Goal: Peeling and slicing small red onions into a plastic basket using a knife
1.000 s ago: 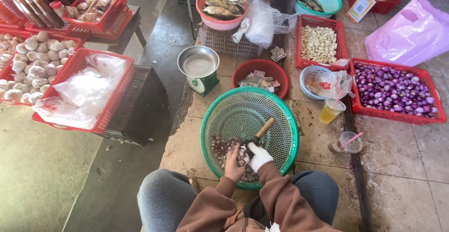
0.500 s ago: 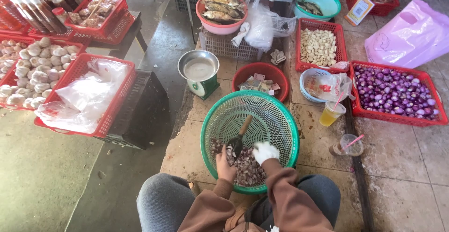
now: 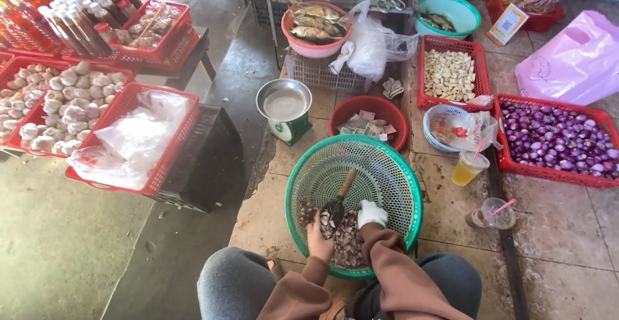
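Big green mesh basket (image 3: 387,165) sitting low centre of the frame, with a pile of small shallots (image 3: 345,239) heaped at its near edge. Left hand (image 3: 319,242), bare, curled loosely over the pile – can't tell what the fingers actually pinch, if anything. Right hand (image 3: 371,214) in a white glove, closed into a fist just beside a small wooden-handled knife (image 3: 340,197) lying across the shallots; can't tell whether the glove grips it.

Loads of containers around. Just above the basket: red bowl (image 3: 367,110) with folded banknotes, and a green kitchen scale (image 3: 284,108) with a steel pan. Top centre, pink bowl (image 3: 316,44) of dried fish on a grey crate; teal bowl (image 3: 465,12) to its right. Right side – red crate (image 3: 451,43) of peeled garlic cloves, another red crate (image 3: 551,168) of purple shallots, a pink plastic bag (image 3: 577,62) above it. Two plastic cups with straws (image 3: 477,188) between basket and crates. Left edge: red crates of whole garlic bulbs (image 3: 61,101), one lined with clear plastic, bottles of sauce (image 3: 55,17) in the upper left corner.

All on a stained tile floor (image 3: 561,223), bare grey concrete on the left.
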